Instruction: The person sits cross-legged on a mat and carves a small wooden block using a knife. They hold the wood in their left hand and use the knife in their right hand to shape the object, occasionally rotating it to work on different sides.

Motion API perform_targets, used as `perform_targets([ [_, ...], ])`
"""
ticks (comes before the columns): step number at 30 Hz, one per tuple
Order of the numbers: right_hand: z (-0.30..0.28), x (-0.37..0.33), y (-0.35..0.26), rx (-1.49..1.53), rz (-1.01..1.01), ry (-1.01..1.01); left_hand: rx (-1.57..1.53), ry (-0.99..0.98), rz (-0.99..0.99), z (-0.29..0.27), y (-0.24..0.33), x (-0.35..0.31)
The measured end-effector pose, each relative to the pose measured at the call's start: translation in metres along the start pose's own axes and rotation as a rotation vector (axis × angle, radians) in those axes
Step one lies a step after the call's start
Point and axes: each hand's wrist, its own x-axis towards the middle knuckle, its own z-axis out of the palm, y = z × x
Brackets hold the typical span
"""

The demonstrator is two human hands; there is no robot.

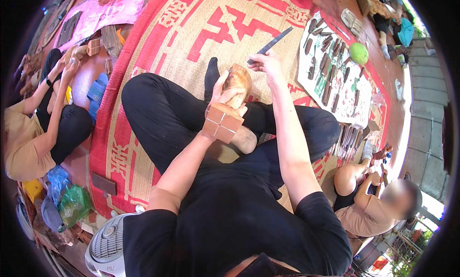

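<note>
In my lap, my left hand (220, 89) is wrapped round a carved wooden figure (239, 78). The figure tilts, its rounded carved end pointing away from me. Its square reddish base (222, 122), marked with pale crossed lines, faces me above my left wrist. To the right, my right hand (269, 66) grips a long, flat dark file (277, 39) near its lower end. The file slants up to the right, apart from the carving. My fingers and the base hide part of the figure.
I sit cross-legged on a red and straw-coloured mat (191, 18). At right, a white cloth (306, 75) bears several carving tools and a green round fruit (358, 53). A co-worker (36, 138) holds a wooden block at left; another person (366, 205) sits at right. A fan (108, 243) stands at lower left.
</note>
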Motion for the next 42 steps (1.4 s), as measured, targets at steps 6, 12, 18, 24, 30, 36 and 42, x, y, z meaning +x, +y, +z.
perform_targets([
  [6, 0.003, -0.005, 0.012, -0.14, -0.013, -0.127, 0.03, 0.01, 0.0, 0.003, 0.002, -0.001],
  [12, -0.005, 0.004, 0.007, 0.001, -0.003, 0.009, 0.018, 0.014, 0.021, -0.002, 0.005, 0.001],
  [18, 0.006, -0.01, 0.014, -0.151, -0.113, -0.181, 0.018, 0.018, 0.013, 0.001, 0.004, 0.0],
  [24, -0.003, 0.006, 0.015, 0.002, -0.012, 0.051, 0.038, -0.002, 0.001, -0.002, 0.008, 0.002],
  [30, 0.011, -0.014, 0.008, -0.067, -0.063, -0.115, 0.037, 0.012, -0.021, -0.001, 0.008, 0.001],
  [36, 0.003, 0.002, 0.011, -0.037, -0.003, 0.001, 0.015, 0.013, 0.01, -0.002, 0.009, 0.002],
  [42, 0.006, -0.008, 0.011, -0.002, -0.031, -0.111, 0.051, 0.02, 0.007, -0.001, 0.006, 0.003],
])
